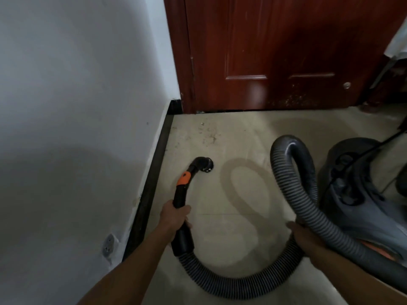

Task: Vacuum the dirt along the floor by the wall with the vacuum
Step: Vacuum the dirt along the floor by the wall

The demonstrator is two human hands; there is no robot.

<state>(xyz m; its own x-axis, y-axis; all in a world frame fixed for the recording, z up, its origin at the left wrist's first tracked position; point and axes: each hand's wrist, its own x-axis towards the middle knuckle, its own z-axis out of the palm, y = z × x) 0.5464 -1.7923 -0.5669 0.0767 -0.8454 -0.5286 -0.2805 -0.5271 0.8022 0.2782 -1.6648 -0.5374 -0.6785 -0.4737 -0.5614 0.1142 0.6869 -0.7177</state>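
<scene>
— Logging edges first: where is the black angled vacuum nozzle (203,165) sitting?
— It is resting on the beige tiled floor (242,133), near the dark skirting board (152,179) under the white wall (77,95). Open floor is lying ahead, with scattered dirt specks (209,133) between it and the red-brown wooden door (275,62).
— Axis?
— The black wand with orange collar (184,188) is running forward toward the door, roughly parallel to the skirting.
— Grips?
— The left hand (175,214) is wrapping closed around the wand. The right hand (301,232) is clasping the grey ribbed hose (242,285), which is looping up beside the grey vacuum canister (361,194).
</scene>
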